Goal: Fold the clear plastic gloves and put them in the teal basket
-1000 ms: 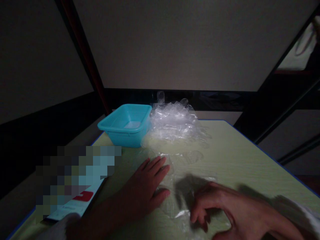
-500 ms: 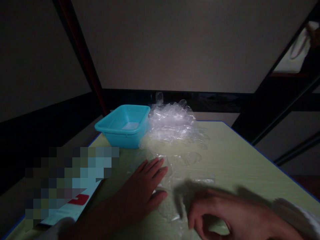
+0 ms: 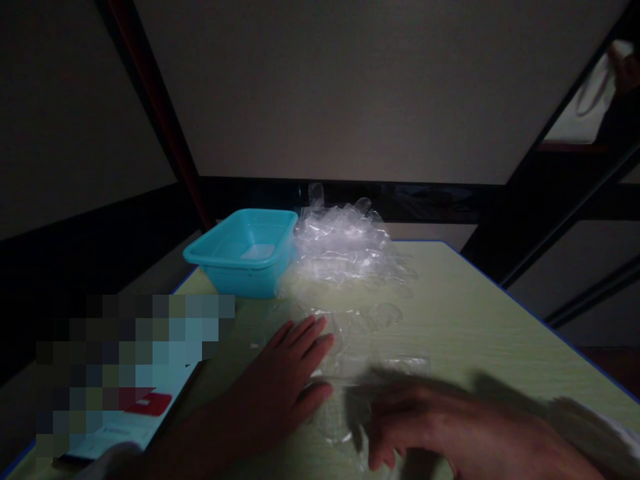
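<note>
A clear plastic glove lies spread on the table, thin and hard to make out against the top. My left hand rests palm down on its left side, fingers stretched out and a little apart. At the glove's near right edge is my right hand, its fingers bent down and closed on the plastic; the thumb is mostly hidden. Beyond them rises a heap of crumpled clear plastic gloves, with more thin plastic lying flat in front of it.
A blue plastic basin stands left of the heap, with something pale inside. A phone-like device with a lit screen, partly pixelated, lies at the left edge. The pale table has a blue rim; a panel wall rises behind.
My right hand has shifted slightly left, and the gap between its thumb and fingers no longer shows. My left hand stays flat in nearly the same place. The view has moved slightly.
</note>
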Motion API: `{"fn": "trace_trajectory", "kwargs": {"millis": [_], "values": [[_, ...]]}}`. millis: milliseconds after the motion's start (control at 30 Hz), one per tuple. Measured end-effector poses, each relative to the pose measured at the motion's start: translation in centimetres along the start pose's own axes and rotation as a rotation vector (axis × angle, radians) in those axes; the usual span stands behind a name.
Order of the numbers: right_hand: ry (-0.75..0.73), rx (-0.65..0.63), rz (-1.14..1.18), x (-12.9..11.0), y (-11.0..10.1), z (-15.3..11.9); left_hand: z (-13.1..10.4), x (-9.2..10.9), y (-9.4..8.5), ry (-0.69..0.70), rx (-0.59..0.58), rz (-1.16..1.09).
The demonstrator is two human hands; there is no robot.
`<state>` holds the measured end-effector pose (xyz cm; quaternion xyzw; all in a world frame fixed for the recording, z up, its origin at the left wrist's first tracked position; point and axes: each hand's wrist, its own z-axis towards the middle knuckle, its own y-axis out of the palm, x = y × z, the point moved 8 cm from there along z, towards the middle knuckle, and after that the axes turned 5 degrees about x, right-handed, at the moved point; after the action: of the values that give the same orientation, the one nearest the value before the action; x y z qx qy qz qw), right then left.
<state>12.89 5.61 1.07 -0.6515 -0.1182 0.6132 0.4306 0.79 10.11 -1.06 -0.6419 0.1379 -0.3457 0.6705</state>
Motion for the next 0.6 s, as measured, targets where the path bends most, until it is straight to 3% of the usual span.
{"fn": "trace_trajectory", "kwargs": {"millis": [200, 367, 600], "values": [[0.084, 0.175, -0.084, 0.11, -0.60, 0.51, -0.04, -0.14, 0.24, 0.007, -0.009, 0.009], [0.138, 0.111, -0.102, 0.19, -0.76, 0.98, -0.05, 0.04, 0.16, 0.011, -0.019, 0.016], [0.110, 0.132, 0.003, 0.40, -0.67, 0.69, 0.10, 0.05, -0.02, 0.022, 0.008, -0.001]]}}
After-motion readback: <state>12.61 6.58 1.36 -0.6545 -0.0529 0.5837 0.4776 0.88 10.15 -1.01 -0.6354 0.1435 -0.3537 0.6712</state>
